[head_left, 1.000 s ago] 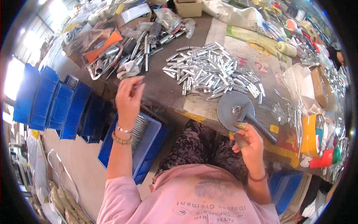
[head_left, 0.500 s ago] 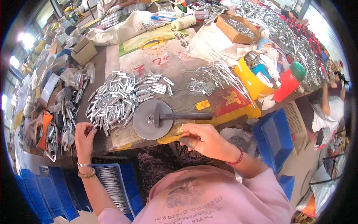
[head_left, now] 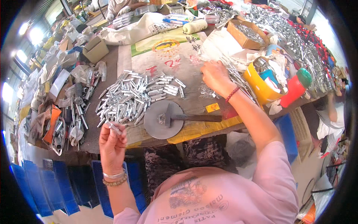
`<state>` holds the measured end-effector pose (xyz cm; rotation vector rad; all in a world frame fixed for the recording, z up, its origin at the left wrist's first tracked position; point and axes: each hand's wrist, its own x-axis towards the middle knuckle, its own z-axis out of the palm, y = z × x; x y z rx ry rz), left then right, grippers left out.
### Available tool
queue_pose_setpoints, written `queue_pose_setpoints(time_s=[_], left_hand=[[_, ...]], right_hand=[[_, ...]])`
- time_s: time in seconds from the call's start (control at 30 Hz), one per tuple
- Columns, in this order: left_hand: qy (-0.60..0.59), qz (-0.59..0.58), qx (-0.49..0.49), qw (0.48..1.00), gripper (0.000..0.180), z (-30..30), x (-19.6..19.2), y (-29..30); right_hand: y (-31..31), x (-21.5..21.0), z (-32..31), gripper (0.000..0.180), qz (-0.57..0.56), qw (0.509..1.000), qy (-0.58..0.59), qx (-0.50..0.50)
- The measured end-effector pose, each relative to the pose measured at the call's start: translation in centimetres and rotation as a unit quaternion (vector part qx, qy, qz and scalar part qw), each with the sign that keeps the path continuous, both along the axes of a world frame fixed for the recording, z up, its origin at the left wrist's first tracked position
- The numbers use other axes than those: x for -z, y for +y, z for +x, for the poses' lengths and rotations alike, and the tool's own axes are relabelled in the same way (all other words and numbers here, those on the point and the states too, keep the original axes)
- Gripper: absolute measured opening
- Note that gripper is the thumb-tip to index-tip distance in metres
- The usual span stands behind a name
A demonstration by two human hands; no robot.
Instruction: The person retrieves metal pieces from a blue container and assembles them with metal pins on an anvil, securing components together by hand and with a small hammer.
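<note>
My left hand [head_left: 112, 143] is raised at the table's near edge, pinching a short silver metal tube [head_left: 115, 129] between thumb and fingers. Beyond it lies a heap of similar metal tubes [head_left: 126, 99]. My right hand [head_left: 218, 76] reaches far over the table to the thin metal rods [head_left: 235, 76] and a small pile of little metal pieces [head_left: 207, 91]. Its fingers are bent together; what they hold, if anything, is hidden. Between my hands a hammer [head_left: 199, 118] rests with its head on a round grey metal disc [head_left: 156, 130].
A yellow container [head_left: 257, 87] and a red one with a green top [head_left: 294, 87] stand at the right. Behind is a cardboard box [head_left: 238, 35] of metal parts. Tools and bags crowd the left. A small yellow tag [head_left: 212, 107] lies near the hammer. Blue bins [head_left: 50, 186] stand below.
My left hand has lifted from the heap's near edge, moving right with a metal tube. My right hand has left the near edge and stretched forward to the rods. The whole view has shifted slightly.
</note>
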<state>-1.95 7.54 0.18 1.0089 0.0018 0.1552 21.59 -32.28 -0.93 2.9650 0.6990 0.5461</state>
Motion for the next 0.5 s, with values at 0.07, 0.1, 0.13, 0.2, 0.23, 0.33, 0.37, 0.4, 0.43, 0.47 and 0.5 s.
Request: queue_pose_setpoints(time_s=[0.07, 0.1, 0.13, 0.2, 0.23, 0.33, 0.37, 0.4, 0.43, 0.47, 0.5], left_hand=[[0.011, -0.058, 0.019, 0.998, 0.02, -0.5, 0.1, -1.3], [0.019, -0.064, 0.02, 0.998, 0.02, -0.7, 0.0, -2.0], [0.039, -0.022, 0.002, 0.999, 0.02, -0.8, -0.9, -3.8], [0.035, 0.062, 0.02, 0.997, 0.019, -0.1, -0.5, -4.4], [0.011, 0.103, 0.054, 0.993, 0.018, 0.4, 0.8, -3.8], [0.081, 0.169, 0.036, 0.982, 0.016, 1.0, -1.3, -6.4], [0.104, 0.207, 0.04, 0.972, 0.016, 1.2, -1.4, -6.9], [0.113, 0.208, 0.034, 0.971, 0.016, 1.3, -0.9, -7.2], [0.077, 0.245, 0.023, 0.966, 0.019, 1.4, 0.0, -7.4], [0.041, 0.281, 0.012, 0.959, 0.021, 1.3, 0.6, -7.4], [0.048, 0.282, 0.007, 0.958, 0.021, 1.1, 0.7, -7.5]], right_hand=[[0.4, -0.3, -0.1, 0.013, 0.007, 0.999, -0.02, -0.038], [0.5, -0.4, -0.2, 0.012, 0.014, 0.997, -0.041, -0.069], [0.5, -0.2, -0.1, 0.012, 0.013, 0.996, -0.038, -0.073], [0.2, 0.1, 0.3, 0.011, 0.027, 0.991, -0.075, -0.105], [0.0, -0.1, 0.2, 0.011, 0.028, 0.991, -0.069, -0.11], [-0.5, -0.5, -0.5, 0.016, 0.135, 0.983, -0.037, -0.121], [0.0, -0.8, -1.1, 0.016, 0.138, 0.982, -0.029, -0.128], [0.3, -1.1, -2.1, 0.017, 0.141, 0.984, -0.021, -0.111], [0.8, -1.7, -3.3, 0.018, 0.144, 0.985, -0.013, -0.095], [1.5, -2.4, -4.6, 0.021, 0.163, 0.979, -0.015, -0.124], [2.4, -2.8, -6.2, 0.021, 0.166, 0.977, -0.009, -0.13]])
